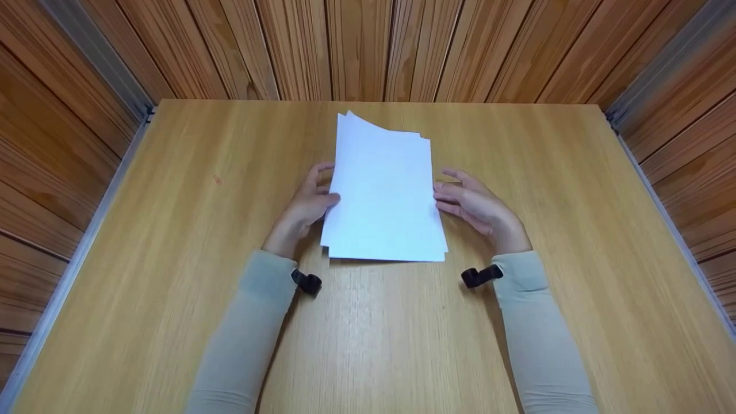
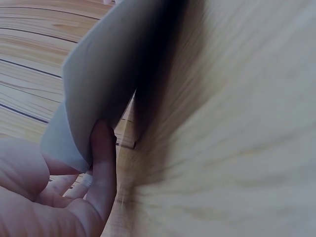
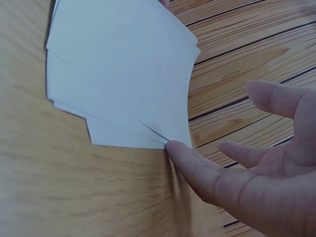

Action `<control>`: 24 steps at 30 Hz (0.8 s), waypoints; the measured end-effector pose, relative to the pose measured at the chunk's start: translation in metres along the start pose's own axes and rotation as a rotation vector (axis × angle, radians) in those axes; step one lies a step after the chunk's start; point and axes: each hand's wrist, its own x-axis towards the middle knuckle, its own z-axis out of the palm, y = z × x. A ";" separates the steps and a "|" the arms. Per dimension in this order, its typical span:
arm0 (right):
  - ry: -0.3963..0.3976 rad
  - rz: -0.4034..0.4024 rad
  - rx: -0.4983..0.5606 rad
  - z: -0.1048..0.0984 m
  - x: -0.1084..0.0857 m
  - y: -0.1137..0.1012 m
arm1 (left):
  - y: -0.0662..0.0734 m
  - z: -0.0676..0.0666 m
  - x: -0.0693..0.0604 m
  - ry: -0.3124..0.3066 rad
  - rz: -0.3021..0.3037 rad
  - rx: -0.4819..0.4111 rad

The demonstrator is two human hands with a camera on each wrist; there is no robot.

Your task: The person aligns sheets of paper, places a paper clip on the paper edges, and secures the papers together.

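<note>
Several white paper sheets [image 1: 382,195] lie loosely stacked in the head view, their corners out of line and the top edge curved up. My left hand [image 1: 307,201] pinches their left edge, thumb above; in the left wrist view its fingers [image 2: 103,163] curl behind the raised paper [image 2: 94,89]. At the right edge is my right hand [image 1: 480,207], its fingers spread and slightly bent. The right wrist view shows one fingertip of the right hand [image 3: 247,182] touching the edge of the sheets [image 3: 118,74], the other fingers apart from them.
A wooden table [image 1: 368,345] lies beneath the sheets, with a small reddish mark [image 1: 217,180] at its left. Wood-plank walls [image 1: 359,52] stand behind and at both sides. Black straps with small devices are on both wrists.
</note>
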 end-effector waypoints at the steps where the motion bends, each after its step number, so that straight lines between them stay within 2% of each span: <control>1: 0.001 -0.001 -0.001 0.000 0.000 0.000 | 0.000 0.000 0.000 0.003 0.000 -0.004; 10: -0.003 -0.033 0.003 0.002 0.002 0.004 | 0.000 -0.004 -0.002 0.043 0.012 -0.009; 20: 0.017 -0.032 -0.015 0.004 0.004 0.005 | 0.000 -0.006 -0.002 0.025 0.024 -0.069; 24: 0.051 -0.030 -0.028 0.005 0.004 0.005 | 0.002 -0.006 -0.002 0.030 0.039 -0.071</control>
